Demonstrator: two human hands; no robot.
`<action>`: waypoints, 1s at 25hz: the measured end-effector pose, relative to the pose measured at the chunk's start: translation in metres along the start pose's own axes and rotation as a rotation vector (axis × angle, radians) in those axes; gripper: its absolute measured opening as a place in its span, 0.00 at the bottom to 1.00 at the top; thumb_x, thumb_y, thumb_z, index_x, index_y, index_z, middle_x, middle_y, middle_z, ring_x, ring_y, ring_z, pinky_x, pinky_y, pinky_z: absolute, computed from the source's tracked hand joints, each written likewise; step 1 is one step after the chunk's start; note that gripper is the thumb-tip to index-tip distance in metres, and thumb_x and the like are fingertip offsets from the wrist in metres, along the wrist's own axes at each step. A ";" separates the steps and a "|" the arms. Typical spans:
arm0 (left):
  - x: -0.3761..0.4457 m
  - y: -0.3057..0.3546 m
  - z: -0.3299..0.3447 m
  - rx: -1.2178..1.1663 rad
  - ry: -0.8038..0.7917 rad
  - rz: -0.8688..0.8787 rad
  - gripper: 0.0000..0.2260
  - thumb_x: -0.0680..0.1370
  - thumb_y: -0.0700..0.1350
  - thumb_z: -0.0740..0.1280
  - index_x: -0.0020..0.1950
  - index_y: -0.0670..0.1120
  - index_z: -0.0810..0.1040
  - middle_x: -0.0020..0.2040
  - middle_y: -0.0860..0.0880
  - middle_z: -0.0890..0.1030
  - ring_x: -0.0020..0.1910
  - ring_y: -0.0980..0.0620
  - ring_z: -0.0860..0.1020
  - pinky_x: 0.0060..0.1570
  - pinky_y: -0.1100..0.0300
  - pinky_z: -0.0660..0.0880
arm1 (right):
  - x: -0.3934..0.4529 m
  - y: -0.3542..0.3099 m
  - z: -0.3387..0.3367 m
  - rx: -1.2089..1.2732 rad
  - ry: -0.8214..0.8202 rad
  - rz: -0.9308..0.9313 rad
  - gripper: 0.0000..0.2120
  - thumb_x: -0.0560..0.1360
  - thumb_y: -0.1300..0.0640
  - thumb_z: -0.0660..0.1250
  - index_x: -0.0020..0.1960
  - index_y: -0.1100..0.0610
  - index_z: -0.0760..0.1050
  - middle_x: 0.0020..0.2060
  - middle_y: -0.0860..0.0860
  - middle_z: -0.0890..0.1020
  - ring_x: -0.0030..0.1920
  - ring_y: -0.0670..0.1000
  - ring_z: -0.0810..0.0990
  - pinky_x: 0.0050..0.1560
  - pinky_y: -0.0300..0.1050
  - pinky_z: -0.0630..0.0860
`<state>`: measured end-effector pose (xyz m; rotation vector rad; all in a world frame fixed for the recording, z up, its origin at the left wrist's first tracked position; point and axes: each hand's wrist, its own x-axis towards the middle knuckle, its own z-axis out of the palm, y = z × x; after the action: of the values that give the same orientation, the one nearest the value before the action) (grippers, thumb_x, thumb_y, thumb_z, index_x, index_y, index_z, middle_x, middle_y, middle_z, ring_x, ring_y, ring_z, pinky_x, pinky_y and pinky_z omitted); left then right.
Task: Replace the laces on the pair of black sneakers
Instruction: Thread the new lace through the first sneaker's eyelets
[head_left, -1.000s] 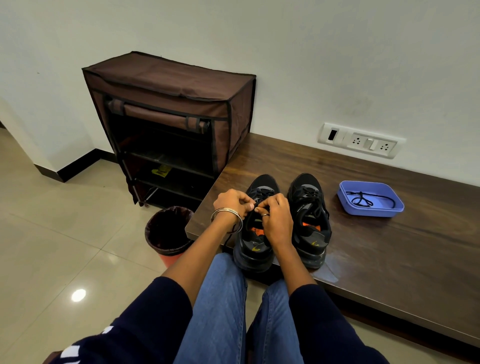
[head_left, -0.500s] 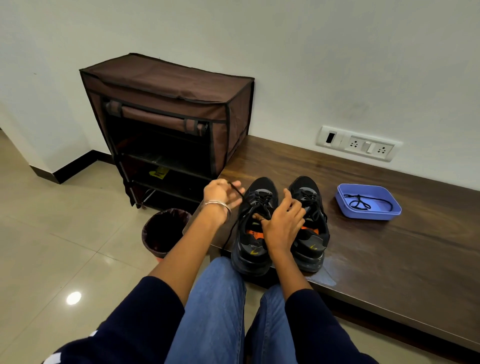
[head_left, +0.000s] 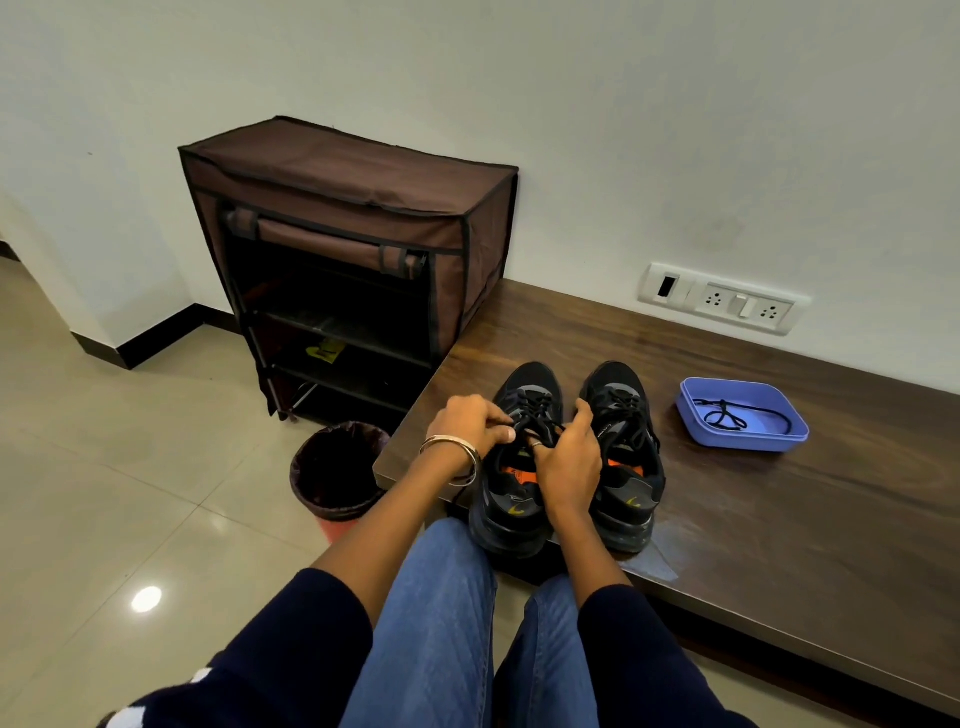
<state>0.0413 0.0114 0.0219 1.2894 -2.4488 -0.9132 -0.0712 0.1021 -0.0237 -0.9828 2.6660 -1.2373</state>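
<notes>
Working at the centre of the frame, a seated person's left hand (head_left: 470, 423) pinches a black lace (head_left: 537, 422) on the left sneaker (head_left: 517, 467), while the right hand (head_left: 569, 460) curls its fingers around the lace at the same shoe's tongue. Both black sneakers stand side by side near the front edge of the dark wooden table (head_left: 779, 519), and both appear laced, the right sneaker (head_left: 623, 447) untouched. A spare lace (head_left: 727, 415) waits in a blue tray (head_left: 696, 402) at right, suggesting the swap is at an early stage.
</notes>
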 end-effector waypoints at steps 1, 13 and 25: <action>0.000 0.000 0.004 -0.033 0.038 -0.014 0.05 0.72 0.51 0.72 0.48 0.56 0.84 0.48 0.53 0.84 0.49 0.52 0.81 0.53 0.55 0.78 | 0.000 0.002 0.000 0.009 0.013 -0.003 0.41 0.69 0.59 0.76 0.74 0.58 0.57 0.57 0.56 0.79 0.60 0.57 0.77 0.55 0.52 0.76; -0.006 0.006 -0.046 -1.788 0.211 -0.246 0.13 0.82 0.43 0.55 0.38 0.47 0.69 0.31 0.52 0.73 0.27 0.55 0.70 0.19 0.66 0.56 | 0.002 -0.001 0.002 0.018 -0.009 0.041 0.36 0.71 0.54 0.75 0.72 0.59 0.61 0.55 0.56 0.79 0.58 0.56 0.78 0.54 0.52 0.77; 0.001 -0.018 0.012 -0.180 -0.178 -0.415 0.07 0.75 0.43 0.71 0.52 0.44 0.82 0.52 0.41 0.81 0.43 0.42 0.83 0.43 0.50 0.82 | 0.002 -0.003 -0.001 -0.072 -0.033 0.013 0.21 0.74 0.55 0.71 0.64 0.60 0.72 0.57 0.54 0.77 0.59 0.55 0.75 0.57 0.50 0.75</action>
<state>0.0469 0.0078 0.0017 1.7481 -2.1897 -1.3678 -0.0711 0.1004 -0.0203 -0.9849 2.7040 -1.1199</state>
